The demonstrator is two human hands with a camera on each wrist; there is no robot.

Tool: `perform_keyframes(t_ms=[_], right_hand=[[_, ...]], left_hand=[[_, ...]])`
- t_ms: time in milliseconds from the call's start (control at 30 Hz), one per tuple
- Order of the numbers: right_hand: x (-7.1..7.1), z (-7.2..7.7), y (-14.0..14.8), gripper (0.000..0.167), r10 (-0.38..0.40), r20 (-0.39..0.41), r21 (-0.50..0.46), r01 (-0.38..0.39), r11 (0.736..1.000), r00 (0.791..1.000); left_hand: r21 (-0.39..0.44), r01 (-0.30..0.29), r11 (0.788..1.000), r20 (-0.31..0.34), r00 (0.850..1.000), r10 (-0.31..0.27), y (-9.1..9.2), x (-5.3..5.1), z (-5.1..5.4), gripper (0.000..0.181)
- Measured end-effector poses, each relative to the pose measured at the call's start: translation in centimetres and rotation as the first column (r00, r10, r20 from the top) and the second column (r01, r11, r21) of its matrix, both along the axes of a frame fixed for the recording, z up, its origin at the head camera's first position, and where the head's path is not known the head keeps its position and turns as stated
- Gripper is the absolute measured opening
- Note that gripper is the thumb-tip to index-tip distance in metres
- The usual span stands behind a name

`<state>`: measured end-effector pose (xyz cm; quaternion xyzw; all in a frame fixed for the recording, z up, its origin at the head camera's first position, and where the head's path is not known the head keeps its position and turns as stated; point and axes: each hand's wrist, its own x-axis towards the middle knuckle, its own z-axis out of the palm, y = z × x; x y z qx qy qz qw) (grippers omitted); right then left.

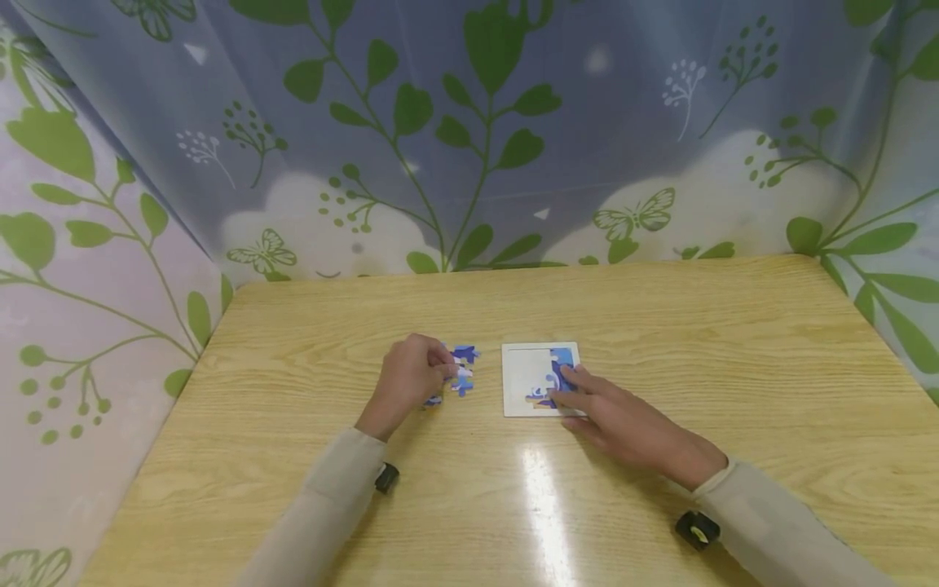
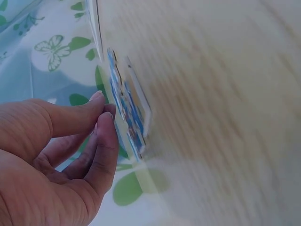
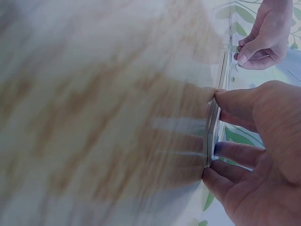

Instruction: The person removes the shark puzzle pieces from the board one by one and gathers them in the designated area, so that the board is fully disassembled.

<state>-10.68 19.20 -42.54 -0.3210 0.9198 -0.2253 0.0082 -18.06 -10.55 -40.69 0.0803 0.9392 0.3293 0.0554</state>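
Note:
My left hand [image 1: 414, 375] is over a small cluster of blue, purple and white jigsaw pieces [image 1: 464, 383] on the table. Its thumb and fingertips come together beside the pieces; whether a piece is between them is hidden. In the left wrist view, the pieces [image 2: 126, 103] lie overlapping, just past the fingertips. My right hand [image 1: 623, 420] holds the square white puzzle board [image 1: 524, 371] at its right side, with fingers over joined pieces [image 1: 561, 359]. From the right wrist, the thumb and a finger are seen against the edge of the board [image 3: 211, 132].
The wooden table [image 1: 660, 318] stretches around the board and pieces. Behind it hangs a blue curtain [image 1: 411, 187] with green leaves, and patterned fabric [image 1: 81, 269] covers the left side. Glare marks the tabletop in front of the board.

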Motion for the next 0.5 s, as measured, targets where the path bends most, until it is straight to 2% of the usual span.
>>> perform_keyframes(t_ms=[267,500], right_hand=[[0.0,0.0,0.0,0.040,-0.006,0.014,0.006,0.006,1.000,1.000],[-0.1,-0.2,0.1,0.040,-0.001,0.003,-0.003,0.001,1.000,1.000]], left_hand=[[0.041,0.070,0.997,-0.006,0.998,-0.070,1.6,0.3,0.4,0.004],[0.050,0.148,0.988,-0.019,0.989,-0.147,3.5,0.5,0.2,0.004]])
